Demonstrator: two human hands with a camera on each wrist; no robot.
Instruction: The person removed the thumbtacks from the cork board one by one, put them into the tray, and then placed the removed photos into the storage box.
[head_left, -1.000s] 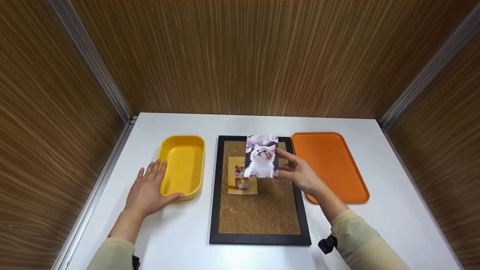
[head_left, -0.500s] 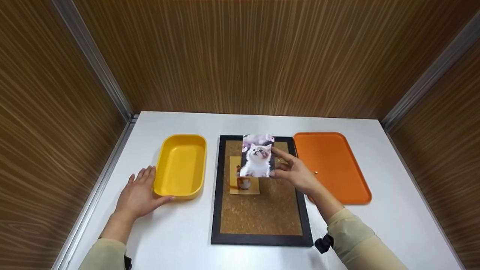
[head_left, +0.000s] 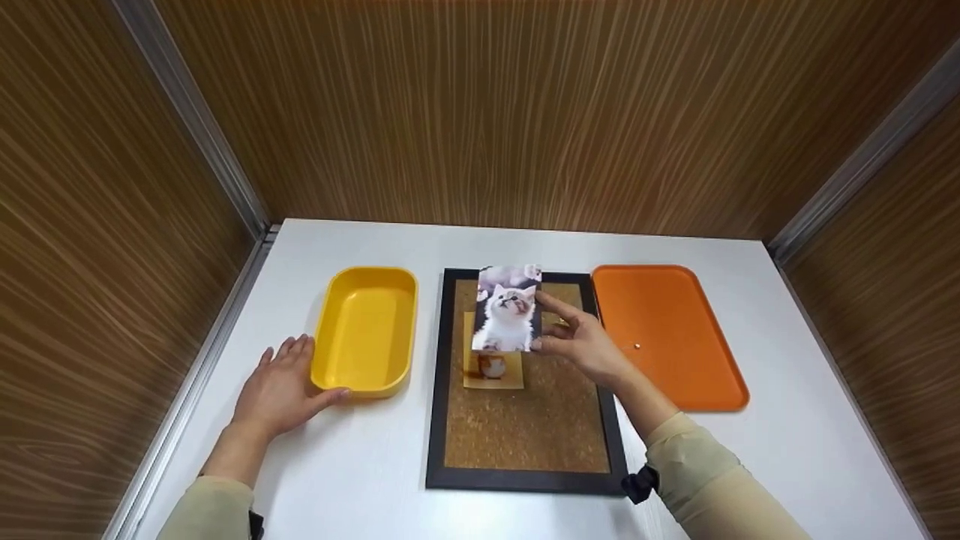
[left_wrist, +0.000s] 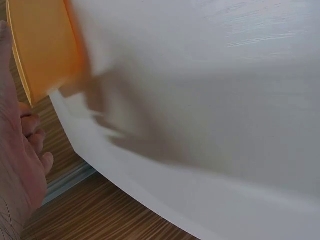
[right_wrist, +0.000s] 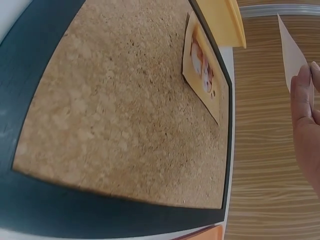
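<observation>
**Kitten photo, held above cork board**

Kitten photo (head_left: 507,308): upright, lifted over the far end of the cork board (head_left: 525,420), pinched at its right edge by the right hand (head_left: 581,345). Hamster card (head_left: 493,365): flat on the cork, partly hidden behind the photo. Left hand (head_left: 281,386): flat on the table (head_left: 360,465), fingers spread, thumb touching the yellow tub (head_left: 365,330). Orange tray (head_left: 667,334): just right of the board's frame.

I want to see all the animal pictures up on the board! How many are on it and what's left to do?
One is down: the hamster picture lies flat on the cork board. The right hand pinches the kitten picture in the air above the board, not yet laid on it. The left hand touches the yellow tub. A small pin sits in the orange tray.
</observation>
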